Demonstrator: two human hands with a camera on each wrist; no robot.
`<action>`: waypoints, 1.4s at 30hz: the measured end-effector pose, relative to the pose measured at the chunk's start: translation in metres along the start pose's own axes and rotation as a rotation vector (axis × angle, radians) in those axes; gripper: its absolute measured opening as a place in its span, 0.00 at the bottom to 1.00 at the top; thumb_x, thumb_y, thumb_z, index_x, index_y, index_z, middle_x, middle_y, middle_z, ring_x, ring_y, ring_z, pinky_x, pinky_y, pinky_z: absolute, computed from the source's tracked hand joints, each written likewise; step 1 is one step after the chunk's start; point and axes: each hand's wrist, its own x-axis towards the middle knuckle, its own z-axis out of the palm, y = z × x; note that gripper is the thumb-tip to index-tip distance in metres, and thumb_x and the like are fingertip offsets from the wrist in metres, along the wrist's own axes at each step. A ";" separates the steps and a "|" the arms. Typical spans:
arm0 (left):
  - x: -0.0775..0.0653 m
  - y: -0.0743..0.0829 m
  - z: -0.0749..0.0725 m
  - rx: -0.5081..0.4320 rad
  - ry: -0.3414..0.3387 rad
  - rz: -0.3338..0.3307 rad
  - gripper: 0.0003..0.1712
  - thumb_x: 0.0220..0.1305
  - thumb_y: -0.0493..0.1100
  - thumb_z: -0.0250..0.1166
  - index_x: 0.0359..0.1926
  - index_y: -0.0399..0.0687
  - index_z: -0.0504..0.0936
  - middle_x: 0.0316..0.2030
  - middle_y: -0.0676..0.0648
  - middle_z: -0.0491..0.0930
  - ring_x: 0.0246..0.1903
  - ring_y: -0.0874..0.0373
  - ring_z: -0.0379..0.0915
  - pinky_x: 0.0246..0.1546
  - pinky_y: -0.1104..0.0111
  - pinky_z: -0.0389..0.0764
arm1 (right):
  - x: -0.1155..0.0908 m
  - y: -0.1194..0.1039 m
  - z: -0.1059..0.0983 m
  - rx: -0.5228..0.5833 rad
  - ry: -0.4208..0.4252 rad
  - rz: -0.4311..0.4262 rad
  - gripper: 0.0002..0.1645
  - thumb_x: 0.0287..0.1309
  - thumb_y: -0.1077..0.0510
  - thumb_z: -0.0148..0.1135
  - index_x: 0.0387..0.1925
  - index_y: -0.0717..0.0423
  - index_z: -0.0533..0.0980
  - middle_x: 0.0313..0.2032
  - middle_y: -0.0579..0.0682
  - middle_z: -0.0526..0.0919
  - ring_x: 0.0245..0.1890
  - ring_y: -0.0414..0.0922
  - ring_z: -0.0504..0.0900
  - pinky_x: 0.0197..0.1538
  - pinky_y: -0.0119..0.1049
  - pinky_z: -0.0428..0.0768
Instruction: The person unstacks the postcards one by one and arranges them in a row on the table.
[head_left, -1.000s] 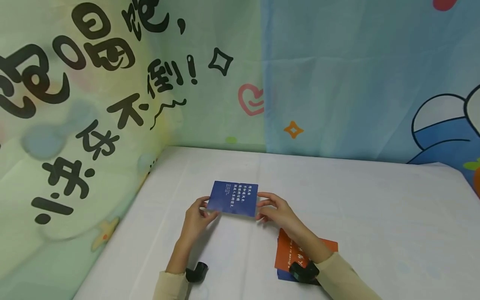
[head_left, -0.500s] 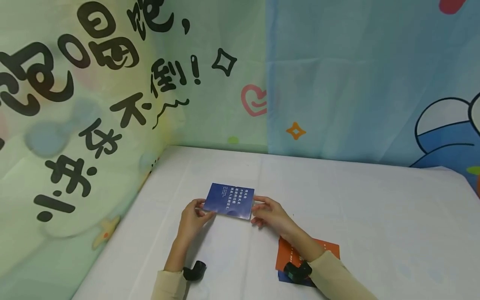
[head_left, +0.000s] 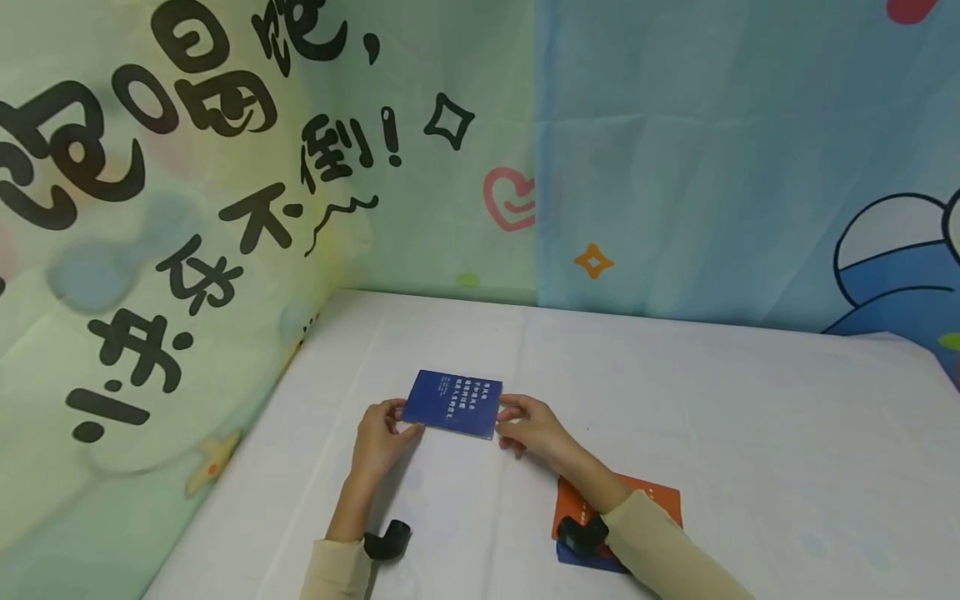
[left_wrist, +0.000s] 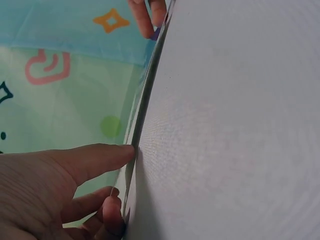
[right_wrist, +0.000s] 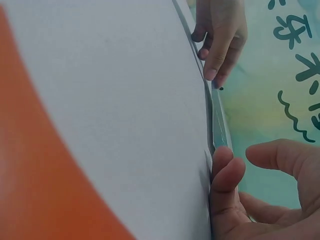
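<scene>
A blue card [head_left: 453,404] with white Chinese lettering lies level, low over the white tabletop, between both hands. My left hand [head_left: 375,437] pinches its left end, the thumb [left_wrist: 117,156] at the near corner and the fingers along the side. At the opposite end, my right hand [head_left: 538,429] touches the edge with bent fingertips [right_wrist: 226,175], while its thumb [right_wrist: 275,152] stands off the card. From the left wrist, the card shows edge-on as a thin strip. An orange card [head_left: 652,497] on top of another blue card [head_left: 600,564] lies partly under the right forearm.
The white-covered table [head_left: 712,400] meets a blue printed backdrop [head_left: 675,167] behind and a green-yellow one [head_left: 150,350] with black lettering on the left. Black wrist cameras [head_left: 387,540] sit at the cuffs, the right one over the orange card.
The blue card has shifted slightly left and toward me, both hands travelling with it. The orange and blue cards at the right stay put; the head view has tilted a little.
</scene>
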 end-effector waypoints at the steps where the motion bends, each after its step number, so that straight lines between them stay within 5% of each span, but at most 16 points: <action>1: 0.000 0.000 0.000 0.001 -0.006 -0.008 0.23 0.50 0.35 0.74 0.47 0.29 0.80 0.34 0.41 0.74 0.28 0.58 0.65 0.30 0.71 0.66 | 0.000 0.000 0.001 -0.008 -0.002 0.003 0.32 0.55 0.69 0.62 0.63 0.65 0.69 0.41 0.56 0.79 0.24 0.42 0.81 0.23 0.31 0.74; 16: -0.002 0.002 -0.001 0.025 -0.035 -0.031 0.21 0.53 0.37 0.73 0.47 0.29 0.81 0.34 0.41 0.75 0.29 0.57 0.66 0.29 0.70 0.66 | -0.002 0.000 0.001 -0.021 -0.015 -0.003 0.29 0.55 0.68 0.61 0.61 0.63 0.71 0.43 0.56 0.78 0.25 0.43 0.80 0.25 0.32 0.75; 27: 0.000 0.003 -0.003 -0.007 -0.046 -0.057 0.31 0.54 0.39 0.72 0.57 0.29 0.73 0.35 0.42 0.74 0.29 0.57 0.66 0.31 0.68 0.67 | -0.009 0.001 -0.001 -0.051 -0.026 -0.028 0.28 0.57 0.67 0.62 0.60 0.62 0.71 0.42 0.55 0.77 0.27 0.43 0.80 0.28 0.34 0.77; 33: -0.002 0.004 -0.003 -0.021 -0.047 -0.029 0.33 0.55 0.39 0.73 0.58 0.28 0.72 0.36 0.41 0.74 0.28 0.57 0.67 0.29 0.69 0.68 | -0.015 0.002 -0.005 -0.080 -0.028 -0.031 0.27 0.57 0.65 0.62 0.60 0.59 0.72 0.42 0.53 0.78 0.28 0.43 0.81 0.30 0.34 0.79; 42: -0.006 0.014 -0.004 -0.048 -0.045 -0.070 0.33 0.56 0.39 0.72 0.60 0.31 0.71 0.40 0.39 0.75 0.30 0.55 0.72 0.29 0.70 0.71 | -0.023 0.000 -0.019 -0.077 -0.029 -0.068 0.25 0.59 0.63 0.61 0.59 0.58 0.73 0.45 0.55 0.79 0.31 0.44 0.82 0.33 0.37 0.81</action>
